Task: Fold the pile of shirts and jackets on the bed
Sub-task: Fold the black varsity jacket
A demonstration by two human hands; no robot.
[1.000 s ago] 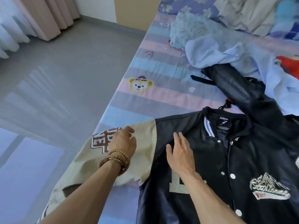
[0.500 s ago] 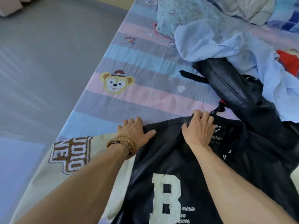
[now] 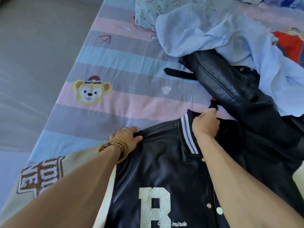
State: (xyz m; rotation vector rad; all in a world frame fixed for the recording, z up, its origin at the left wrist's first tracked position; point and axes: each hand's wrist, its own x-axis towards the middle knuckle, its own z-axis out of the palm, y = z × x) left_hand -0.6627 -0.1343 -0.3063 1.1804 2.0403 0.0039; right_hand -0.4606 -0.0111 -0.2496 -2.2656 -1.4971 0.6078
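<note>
We grip the navy varsity jacket [image 3: 161, 162], lying front up across the lower half of the frame on the striped bedsheet [image 3: 125, 66]. Our left hand [image 3: 125, 137] pinches its shoulder seam at centre; our right hand [image 3: 206, 124] clutches the striped collar [image 3: 187, 134]. A black leather jacket [image 3: 227, 86] and light blue shirt [image 3: 205, 30] lie crumpled upper right.

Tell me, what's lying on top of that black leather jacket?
A crumpled light blue shirt drapes over the far end and right side of the black leather jacket. How much jacket lies hidden under the shirt cannot be seen.
</note>
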